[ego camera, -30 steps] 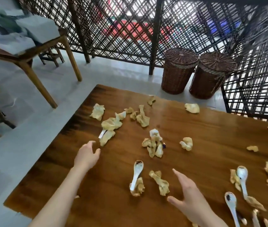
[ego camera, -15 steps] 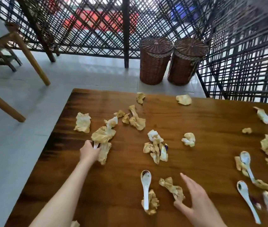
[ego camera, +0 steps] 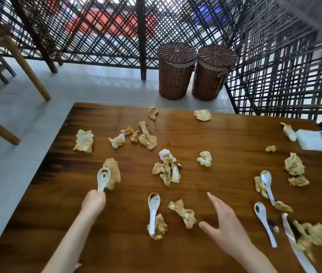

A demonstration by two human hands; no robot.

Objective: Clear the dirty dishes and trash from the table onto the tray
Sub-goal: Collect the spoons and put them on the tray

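Nearest, the right hand (ego camera: pixel 228 231) hovers over the wooden table (ego camera: pixel 225 138) with fingers spread and released, a crumpled napkin (ego camera: pixel 182 212) just beside its thumb. Left of it, a second spoon (ego camera: pixel 153 210) lies on a napkin wad. The left hand (ego camera: pixel 93 201) clenches the handle of a soiled white spoon (ego camera: pixel 103 179), bowl raised beyond the fingers before another napkin (ego camera: pixel 114 175). Farther off, more napkins scatter; two wicker baskets (ego camera: pixel 176 71) stand past the table.

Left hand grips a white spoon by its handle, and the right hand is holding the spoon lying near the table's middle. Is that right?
Not quite. In the head view the right hand hovers open and holds nothing; the middle spoon lies untouched on the table. The left hand does grip a white spoon.
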